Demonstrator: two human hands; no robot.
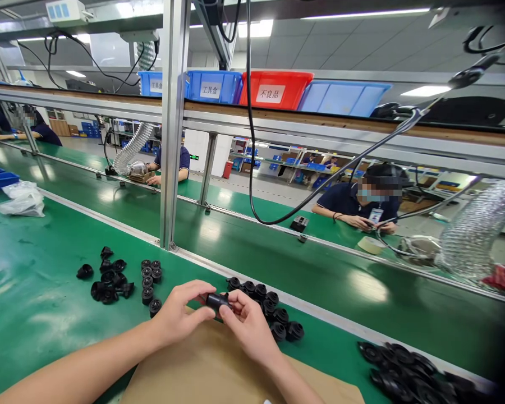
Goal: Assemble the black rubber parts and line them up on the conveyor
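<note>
Between my two hands is a small black cylindrical plastic part with a short nub on top. My left hand has its fingers and thumb closed about the part's left end. At its other end, the thumb and fingers of my right hand pinch it. Below both hands lies a sheet of brown cardboard. Left of my left hand stand small round black parts in short rows. Beyond my right hand, stepped black round parts sit close together.
A loose pile of black parts lies further left, and larger black rings at the right. An aluminium post rises from the bench edge. A black cable hangs ahead. Bins, including a red bin, line the shelf. Across sits a co-worker.
</note>
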